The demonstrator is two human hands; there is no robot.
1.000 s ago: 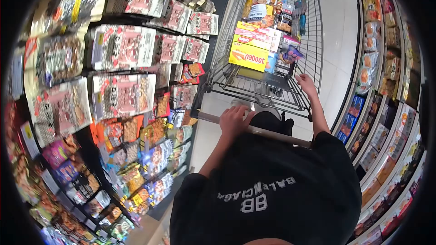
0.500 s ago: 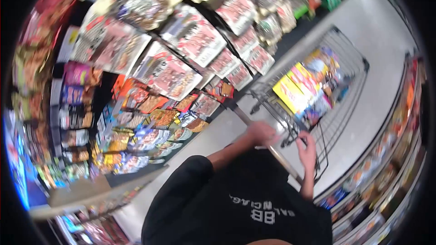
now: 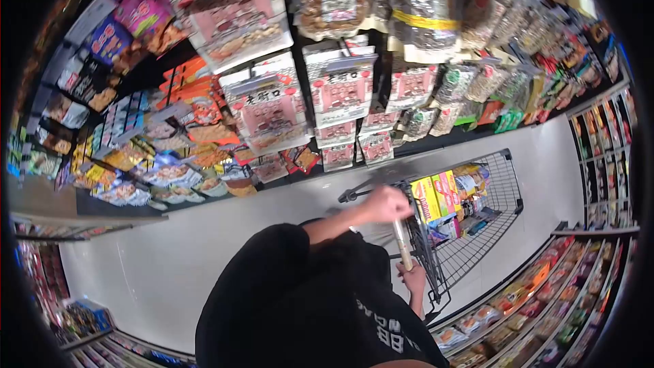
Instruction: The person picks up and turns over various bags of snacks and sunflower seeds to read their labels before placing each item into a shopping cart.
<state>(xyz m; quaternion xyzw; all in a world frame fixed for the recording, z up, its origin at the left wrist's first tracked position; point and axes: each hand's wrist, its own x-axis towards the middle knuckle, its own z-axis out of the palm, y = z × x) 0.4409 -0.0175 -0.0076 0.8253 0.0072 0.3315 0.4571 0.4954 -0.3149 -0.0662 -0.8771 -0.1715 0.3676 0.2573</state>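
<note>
My left hand is closed at the near-shelf end of the cart's push handle, its knuckles slightly blurred. At the other end of that bar, my right hand has its fingers curled round it. Ahead of both hands stands a wire shopping cart. Inside it lie a yellow box, a pink-and-green box and several shiny snack bags.
Along the upper side runs a shelf wall with hanging pink-and-white snack bags and other packets. Stocked shelves line the lower right, with another rack beyond the cart. Pale floor lies between the displays.
The view has turned, and the cart now appears lower with the near shelf more level. My right hand has moved from the basket's near edge back to the handle; my left hand stays on it.
</note>
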